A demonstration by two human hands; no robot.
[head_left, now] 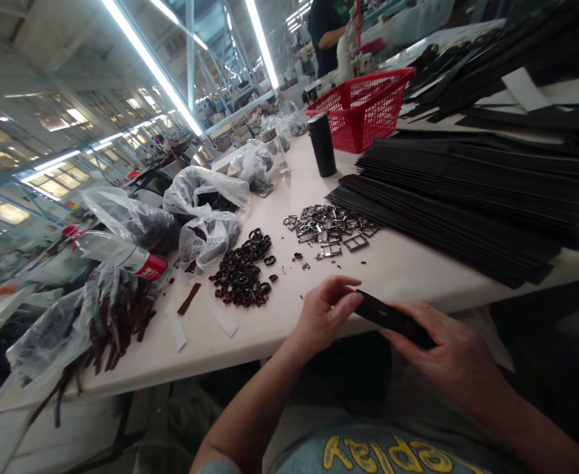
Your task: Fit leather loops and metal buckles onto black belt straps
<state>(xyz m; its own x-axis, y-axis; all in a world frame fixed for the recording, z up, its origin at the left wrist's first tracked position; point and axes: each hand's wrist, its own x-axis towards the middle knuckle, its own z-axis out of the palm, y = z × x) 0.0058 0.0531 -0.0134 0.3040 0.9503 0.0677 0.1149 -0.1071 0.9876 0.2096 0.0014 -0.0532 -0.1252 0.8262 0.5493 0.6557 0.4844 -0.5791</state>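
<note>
A black belt strap [384, 313] with a small slot near its end is held between my two hands at the table's front edge. My left hand [325, 315] has its thumb and fingers closed at the strap's slotted end. Wrapped round the strap farther back is my right hand [450, 345], which hides the rest of it. Beyond them lies a pile of metal buckle frames [331, 227]. Small dark belt loops [245, 273] are heaped to the left. On the right, many black straps [467, 191] are stacked in layers.
A black flask [322, 146] stands beside a red plastic basket [363, 112] at the back. Plastic bags [205, 191], a lying bottle [122, 253] and bundled brown strips [114, 316] occupy the left side. A person [326, 36] stands beyond the basket.
</note>
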